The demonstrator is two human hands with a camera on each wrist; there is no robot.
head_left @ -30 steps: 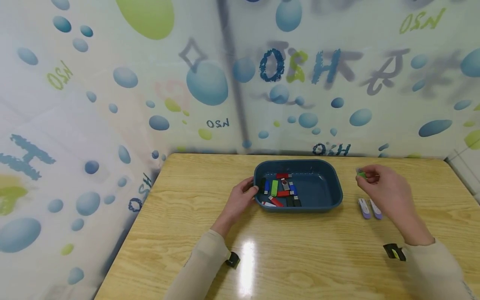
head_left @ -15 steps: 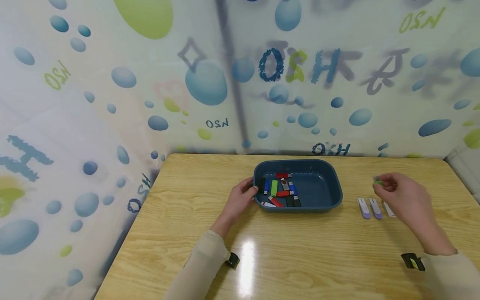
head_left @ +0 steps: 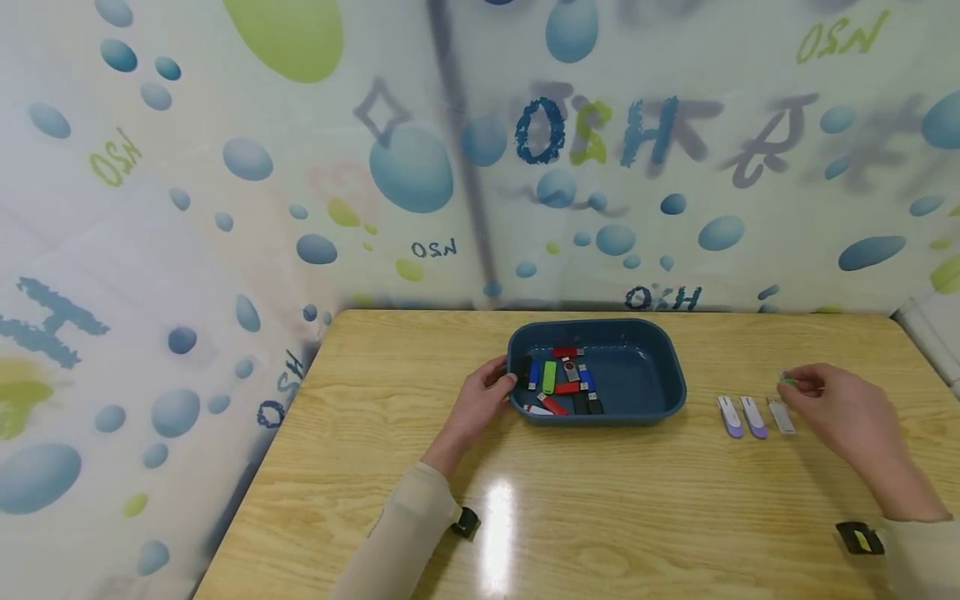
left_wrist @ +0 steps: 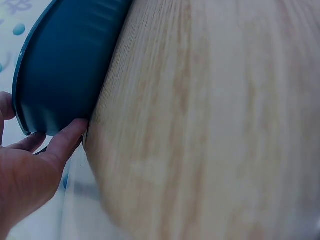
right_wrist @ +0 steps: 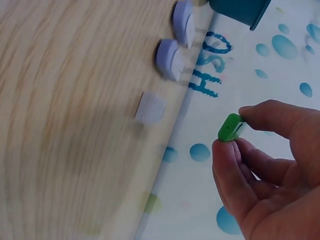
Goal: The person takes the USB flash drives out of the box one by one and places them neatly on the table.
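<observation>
My left hand (head_left: 483,392) grips the left end of a dark blue plastic tray (head_left: 622,419), thumb at the rim. In the left wrist view its fingers (left_wrist: 68,137) lie against the tray's outer wall. Several USB flash drives lie in the tray, among them a green one (head_left: 550,377) and a red one (head_left: 552,404). Between thumb and fingertips, my right hand (head_left: 847,417) pinches a green USB flash drive (right_wrist: 230,128) above the table. Just left of that hand, two white-and-purple flash drives (head_left: 730,417) and a silver-white one (head_left: 781,415) lie in a row.
The wooden table (head_left: 600,508) ends at a wall sheet (head_left: 637,225) printed with blue and green drops, close behind the tray. Another patterned sheet (head_left: 150,350) runs along the left side. Black straps (head_left: 467,522) show at both wrists.
My right hand has moved rightward and slightly nearer with the green flash drive, uncovering the silver-white drive in the row. The left hand and the tray stay in place.
</observation>
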